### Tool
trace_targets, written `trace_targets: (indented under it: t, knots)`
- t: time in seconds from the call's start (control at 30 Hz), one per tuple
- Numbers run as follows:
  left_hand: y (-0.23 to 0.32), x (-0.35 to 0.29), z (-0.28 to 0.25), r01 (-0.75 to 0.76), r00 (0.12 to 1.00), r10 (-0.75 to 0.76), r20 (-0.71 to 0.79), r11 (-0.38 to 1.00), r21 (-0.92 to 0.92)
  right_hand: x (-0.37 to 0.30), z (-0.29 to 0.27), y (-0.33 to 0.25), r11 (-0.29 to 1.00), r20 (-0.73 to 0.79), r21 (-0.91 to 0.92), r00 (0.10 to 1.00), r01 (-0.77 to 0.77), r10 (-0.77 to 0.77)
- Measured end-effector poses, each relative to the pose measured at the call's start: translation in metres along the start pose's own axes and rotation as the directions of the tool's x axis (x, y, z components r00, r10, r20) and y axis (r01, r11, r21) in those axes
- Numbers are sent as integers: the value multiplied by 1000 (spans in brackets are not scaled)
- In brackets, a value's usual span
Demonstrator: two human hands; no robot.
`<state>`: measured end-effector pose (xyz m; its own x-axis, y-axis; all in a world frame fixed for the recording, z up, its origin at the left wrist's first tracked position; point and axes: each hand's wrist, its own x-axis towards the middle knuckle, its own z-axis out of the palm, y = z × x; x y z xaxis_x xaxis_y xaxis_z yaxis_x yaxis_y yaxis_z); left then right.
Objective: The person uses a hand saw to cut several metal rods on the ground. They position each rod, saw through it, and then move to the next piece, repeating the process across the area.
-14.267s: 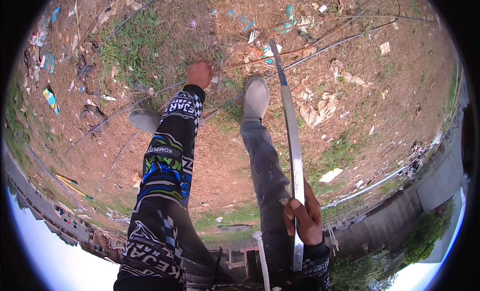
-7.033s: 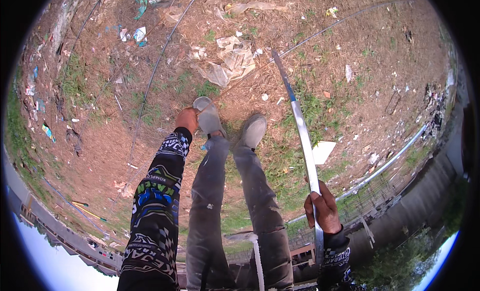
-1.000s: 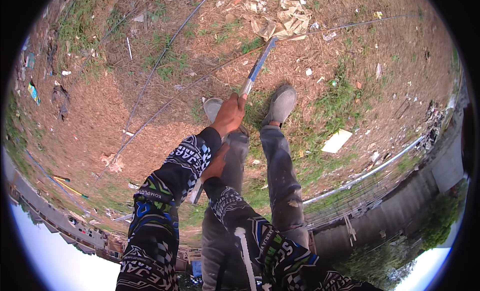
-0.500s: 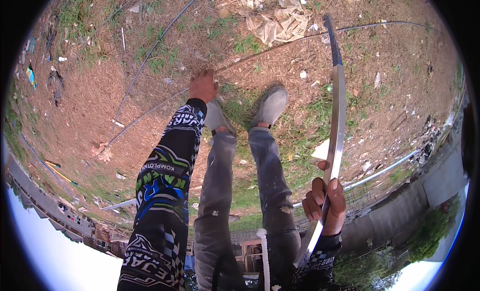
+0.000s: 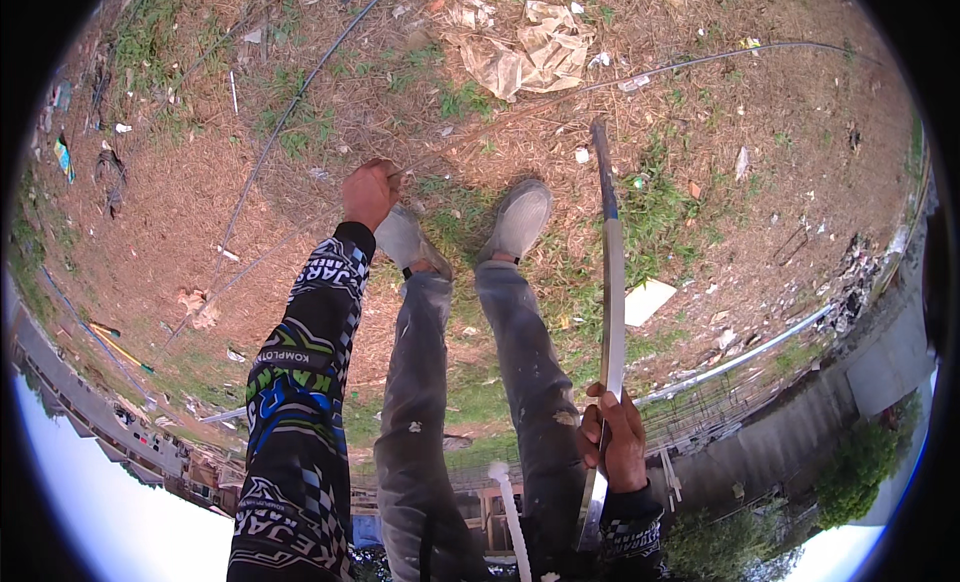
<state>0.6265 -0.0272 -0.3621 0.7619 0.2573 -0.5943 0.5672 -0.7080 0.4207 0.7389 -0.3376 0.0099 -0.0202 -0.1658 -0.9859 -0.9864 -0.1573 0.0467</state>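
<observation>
My left hand [image 5: 371, 193] is closed, reaching down near my left shoe, with its fingers curled on a long thin rod [image 5: 690, 63] close to the ground. The rod runs from lower left past the hand and bends off toward the upper right; it looks blurred beside the hand. My right hand [image 5: 617, 441] grips the near part of a long, slightly curved silver metal blade [image 5: 613, 292]. Its far end is dark and blue, and points away over the grass. I cannot make out what kind of tool it is.
Both shoes [image 5: 520, 220] stand on dry, littered ground. Beyond them lie crumpled tan sheeting [image 5: 545, 57] and a second dark rod or cable [image 5: 292, 104]. A white flat piece [image 5: 650, 302] is right of the blade; a pale pipe [image 5: 735, 354] and concrete wall [image 5: 800, 422] are farther right.
Both hands have shifted slightly left in the picture. The right hand and the blade have come lower and closer to my leg. The rod near the left hand has turned blurry.
</observation>
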Motion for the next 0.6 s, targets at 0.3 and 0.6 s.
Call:
trace_targets:
  t: [0.3, 0.6]
  knots:
    - [0, 20, 20, 65, 995, -77, 65, 983, 173, 17, 55, -11, 995, 222, -75, 974, 64, -45]
    - [-22, 22, 41, -42, 998, 35, 47, 988, 147, 26, 129, 34, 999, 109, -34, 994, 31, -27]
